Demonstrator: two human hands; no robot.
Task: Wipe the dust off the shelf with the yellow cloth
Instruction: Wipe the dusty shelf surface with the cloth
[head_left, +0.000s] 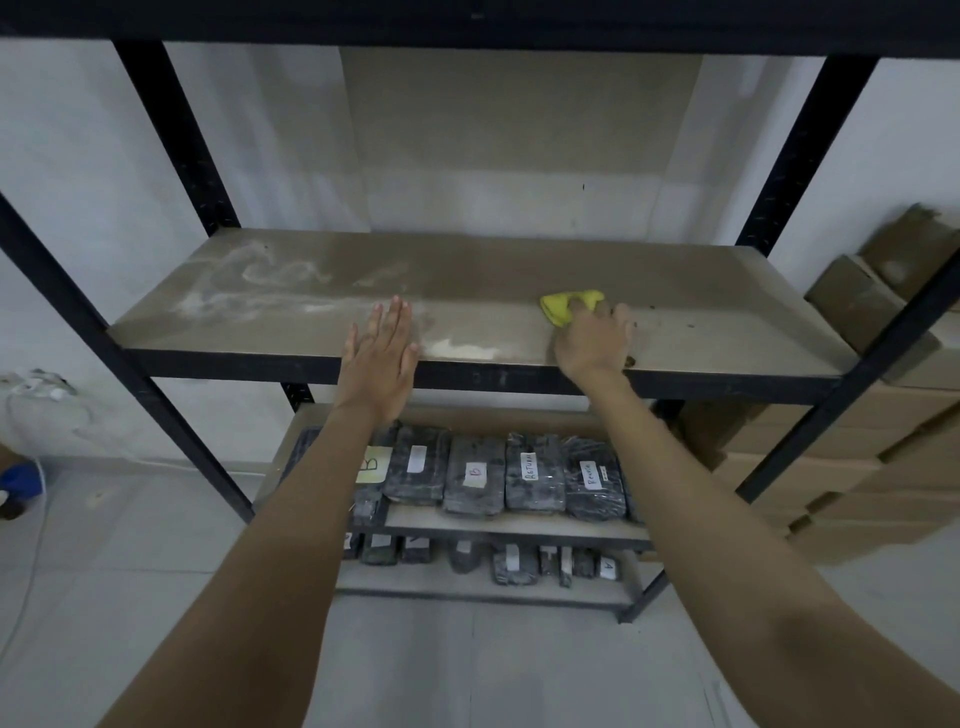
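1. I am looking down at a brown shelf (519, 270) set in a black metal frame (171, 140), and I use this shelf as my landmark.
2. My right hand (595, 340) is on the shelf's right half, near the front edge. Its fingers are curled over a yellow cloth (569, 306) and grip it against the board.
3. The yellow cloth is bunched up. Only the part on the far side of my knuckles shows; the rest is hidden under the hand.
4. My left hand (382, 358) is at the middle of the shelf's front edge. Its fingers are straight, close together and hold nothing. The fingertips lie over the board and the heel of the hand hangs past the front rail. I cannot tell whether the palm presses down or only hovers.
5. White dust (254, 286) lies in streaks and swirls across the shelf's left half. A smaller white patch (460, 349) sits at the front edge between my two hands.
6. The shelf's right half looks darker and plainer, with a few small dark specks beyond my right hand.
7. Below the shelf, a lower board carries a row of dark wrapped packs (478, 475) with white labels, and more packs lie on the board under that.
8. To the right of the shelf, cardboard boxes (862, 457) are stacked against the wall.
9. To the left of the shelf, a white bag (47, 410) sits on the tiled floor (130, 571).
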